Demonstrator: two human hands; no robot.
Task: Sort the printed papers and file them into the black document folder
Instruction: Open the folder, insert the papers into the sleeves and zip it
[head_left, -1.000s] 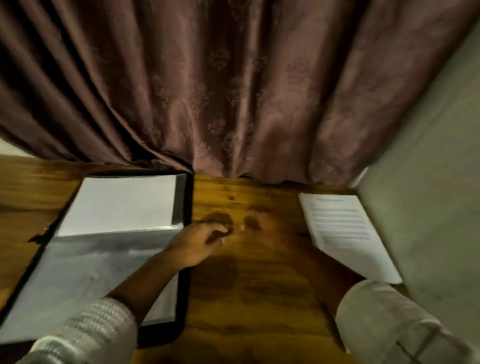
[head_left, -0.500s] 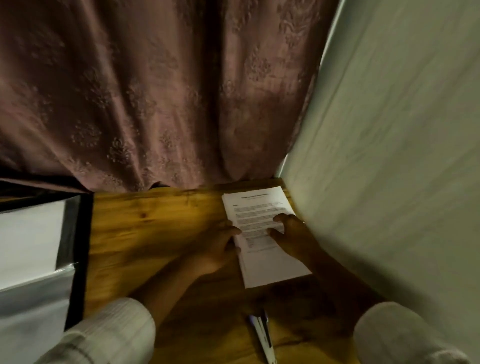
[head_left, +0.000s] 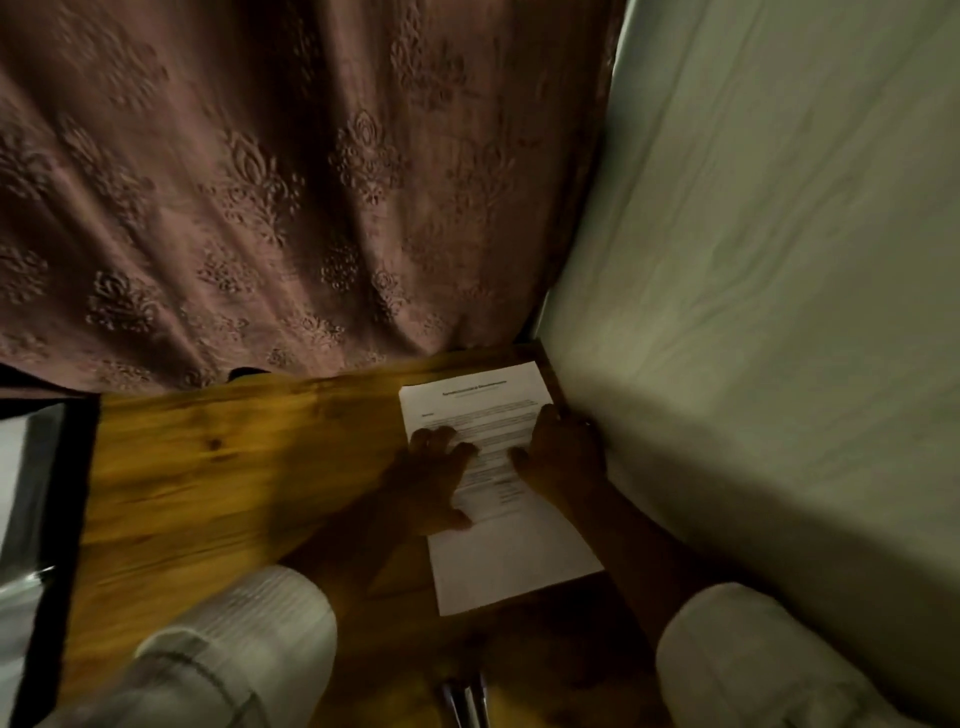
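**Squarely on the white printed paper sheet (head_left: 517, 564), both hands lie flat**

The sheet lies flat on the honey-brown wooden table (head_left: 218, 467), at about 3 o'clock in the view. Its long side runs from 12 to 6 o'clock, and its right edge sits just beside the wall. Lines of black print cover its upper half. Whether more sheets lie under it cannot be told.

The left hand (head_left: 434, 480) rests on the sheet's left edge at 9 o'clock with its fingers spread and straight, the palm half on the wood. The right hand (head_left: 563, 457) rests on the right edge at 3 o'clock, fingers stretched toward 12 o'clock and thumb out across the print. The two hands are apart, with a strip of print bare between them, and neither curls round the paper. Both forearms come up from 6 o'clock out of pale ribbed sleeves (head_left: 260, 623).

The black document folder (head_left: 78, 493) lies open at 9 o'clock, well apart from the sheet and cut off by the frame edge, with a glossy clear pocket showing inside its dark rim.

At 6 o'clock, near the frame's bottom edge, lie two slim silvery pens (head_left: 467, 701). A dusty-pink embossed fabric curtain (head_left: 260, 182) hangs behind the table at 12 o'clock. A pale green plastered wall (head_left: 779, 260) fills the view at 3 o'clock.
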